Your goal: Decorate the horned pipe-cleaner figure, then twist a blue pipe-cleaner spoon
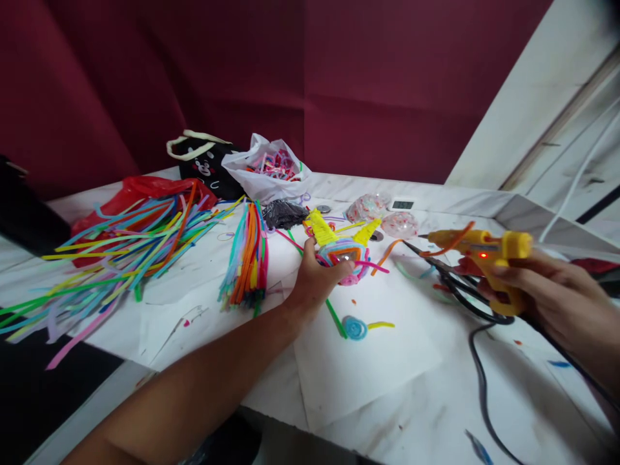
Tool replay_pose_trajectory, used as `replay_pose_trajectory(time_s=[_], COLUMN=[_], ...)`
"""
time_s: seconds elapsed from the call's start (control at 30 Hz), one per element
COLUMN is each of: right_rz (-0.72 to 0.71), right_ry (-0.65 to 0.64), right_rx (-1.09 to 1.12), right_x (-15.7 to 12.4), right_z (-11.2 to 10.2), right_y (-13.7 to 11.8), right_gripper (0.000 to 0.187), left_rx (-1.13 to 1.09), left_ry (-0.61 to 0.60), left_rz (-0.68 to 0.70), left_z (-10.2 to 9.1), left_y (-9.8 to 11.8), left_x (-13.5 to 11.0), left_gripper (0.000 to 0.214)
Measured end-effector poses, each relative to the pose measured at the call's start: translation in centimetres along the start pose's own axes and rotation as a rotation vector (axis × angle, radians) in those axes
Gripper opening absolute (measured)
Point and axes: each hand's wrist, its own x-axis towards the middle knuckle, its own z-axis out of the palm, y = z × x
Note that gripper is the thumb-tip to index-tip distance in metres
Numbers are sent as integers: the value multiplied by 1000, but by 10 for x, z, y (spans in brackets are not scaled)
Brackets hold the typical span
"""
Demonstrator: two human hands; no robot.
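Observation:
My left hand (317, 274) is closed around a pipe-cleaner figure (345, 247) with two yellow horns and bands of blue, orange and pink. A pink strand pokes out from its right side. In my right hand (557, 284) is a yellow hot glue gun (484, 248) with a red light lit, its nozzle pointing left toward the figure but apart from it. An orange pipe cleaner (450, 240) crosses the gun's front. Below the figure, a light-blue pipe-cleaner coil (355, 327) and a short yellow piece (381, 325) lie on white paper (363, 381).
Loose pipe cleaners (140, 239) spread over the left side, beside a sorted bundle (247, 258). Behind stand a black bag (213, 168) and a white plastic bag (256, 184) of scraps. Clear bags (371, 206) and a small digital display (403, 205) sit farther back. A black cord (479, 368) trails rightward.

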Motion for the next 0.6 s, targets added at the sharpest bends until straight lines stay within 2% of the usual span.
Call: replay_pose_trajectory(time_s=[0.07,0.17,0.23,0.3,0.37,0.5,0.53,0.6], right_rz=[-5,55,69,26,-81,-474,-543,-560], right_ry=[47,41,5,-32,-13,152,185,221], right_rx=[91,160,144,29,-207,-712,-772,-799], right_x=[-6,-14,-18,-19,-18,-12,-10,-9], right_z=[0,3,4,4,2,-1,-1,0], right_y=[-2,-1,1,5,10,16,16,15], right_gripper=[21,29,34,34,33,27,27,27], left_rx=[24,53,39,16,10,31,22,-3], left_ry=[-22,-49,-46,-45,-44,-25,-23,-25], left_rz=[-7,-11,4,20,18,8,8,10], left_z=[0,1,0,0,0,3,4,6], left_y=[-1,-4,-5,-5,-5,-3,-2,-1], left_x=[-1,-1,0,1,2,2,1,-1], left_gripper=[58,56,57,57,58,57,57,55])
